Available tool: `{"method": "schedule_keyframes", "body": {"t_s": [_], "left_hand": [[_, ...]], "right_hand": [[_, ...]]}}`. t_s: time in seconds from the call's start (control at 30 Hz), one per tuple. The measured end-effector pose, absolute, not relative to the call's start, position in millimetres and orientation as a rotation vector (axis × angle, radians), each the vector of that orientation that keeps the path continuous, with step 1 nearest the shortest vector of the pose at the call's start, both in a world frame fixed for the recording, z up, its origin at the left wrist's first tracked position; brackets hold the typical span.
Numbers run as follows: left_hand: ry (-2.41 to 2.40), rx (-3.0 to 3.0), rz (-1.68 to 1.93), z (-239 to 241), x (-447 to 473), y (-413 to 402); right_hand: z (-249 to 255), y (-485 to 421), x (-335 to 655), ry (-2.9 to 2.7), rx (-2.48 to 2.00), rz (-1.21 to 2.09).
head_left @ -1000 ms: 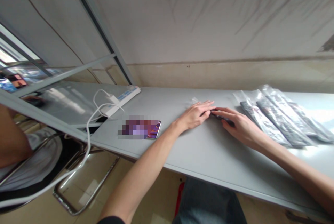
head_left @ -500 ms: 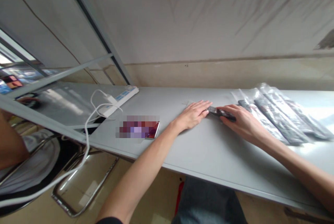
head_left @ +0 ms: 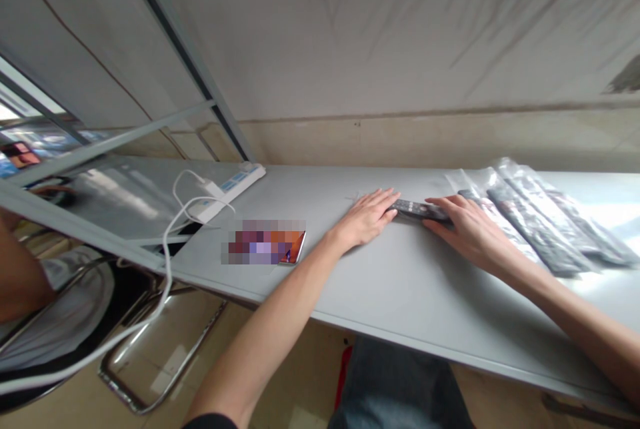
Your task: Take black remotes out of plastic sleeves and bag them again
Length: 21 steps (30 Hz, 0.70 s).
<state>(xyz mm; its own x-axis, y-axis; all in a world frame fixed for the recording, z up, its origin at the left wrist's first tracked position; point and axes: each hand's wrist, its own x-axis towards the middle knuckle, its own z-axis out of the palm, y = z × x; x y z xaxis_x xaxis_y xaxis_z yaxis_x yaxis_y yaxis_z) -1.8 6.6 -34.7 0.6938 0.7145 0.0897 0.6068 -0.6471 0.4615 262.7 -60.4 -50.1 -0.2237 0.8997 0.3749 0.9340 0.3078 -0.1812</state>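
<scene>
Lying flat near the middle of the frame, the left hand (head_left: 367,218) presses palm-down on the grey table (head_left: 400,289), fingers straight and spread a little, closed on nothing; its fingertips reach the near end of a dark remote control (head_left: 416,210) and, as far as the blur allows, touch it. Right of centre, the right hand (head_left: 467,230) rests over the other end of the remote control, its fingers loosely curved across the top of it rather than wrapped round; whether it pinches the remote or only steadies it against the table I cannot tell. The remote control lies flat on the table between the two hands, its length running left to right, buttons facing up. Just beyond the right hand, toward the right edge of the frame, a row of bagged remotes (head_left: 540,226) in clear plastic lies side by side on the table, slanting away to the upper left. A scrap of clear plastic (head_left: 356,198) shows beside the left hand's far edge. Left of centre a phone (head_left: 291,248) lies flat near the table's front edge, and farther toward the upper left a white power strip (head_left: 235,187) rests with a white cable (head_left: 170,249) looping off the table's left side. At the far left edge another person's arm (head_left: 20,269) shows above a metal chair (head_left: 145,349).
</scene>
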Motion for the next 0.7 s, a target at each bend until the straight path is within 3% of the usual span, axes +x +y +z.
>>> {"method": "schedule_keyframes", "body": {"t_s": [0.37,0.7], "left_hand": [[1.077,2.565,0.338,-28,-2,4],[1.035,2.635,0.523,-28,-1,8]], "right_hand": [[-48,-62,262,-2.192,-1.628,-0.169],[-37,-61,259,-2.09,-1.546,-0.158]]}}
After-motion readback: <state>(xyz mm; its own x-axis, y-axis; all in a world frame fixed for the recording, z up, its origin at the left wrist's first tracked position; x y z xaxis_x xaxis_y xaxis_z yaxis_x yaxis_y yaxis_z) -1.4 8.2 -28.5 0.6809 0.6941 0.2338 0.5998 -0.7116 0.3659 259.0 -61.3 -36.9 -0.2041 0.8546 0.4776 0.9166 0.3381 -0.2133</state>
